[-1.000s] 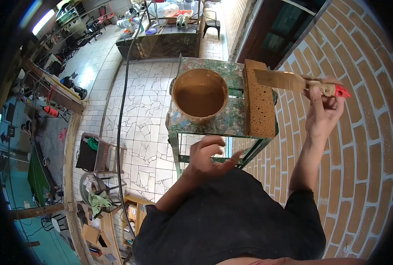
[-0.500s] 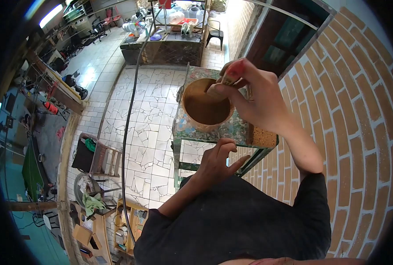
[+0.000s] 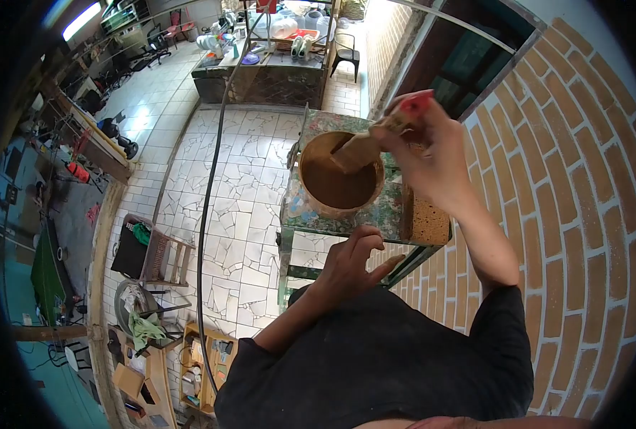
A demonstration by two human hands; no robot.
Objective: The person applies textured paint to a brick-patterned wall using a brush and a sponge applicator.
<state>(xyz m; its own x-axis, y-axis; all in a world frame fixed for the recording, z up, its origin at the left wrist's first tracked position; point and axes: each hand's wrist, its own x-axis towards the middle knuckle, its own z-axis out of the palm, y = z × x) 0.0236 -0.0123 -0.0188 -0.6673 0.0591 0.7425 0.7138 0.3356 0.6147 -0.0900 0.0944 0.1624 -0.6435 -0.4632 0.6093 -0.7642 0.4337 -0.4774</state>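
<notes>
Brown-stained bucket (image 3: 332,211) upper centre of frame on table (image 3: 393,220); right hand (image 3: 432,156) pinches brush (image 3: 364,150) by handle (image 3: 404,118), bristles (image 3: 351,156) over bucket, perhaps to catch drips. Left hand (image 3: 345,260) empty, loosely spread.

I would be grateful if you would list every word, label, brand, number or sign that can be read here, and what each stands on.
No text can be read in this view.
Brush in the right hand: any print on its handle is too small and blurred to read.
Paint tub: no lettering shows.
Cardboard box: any print is too small to read.
</notes>
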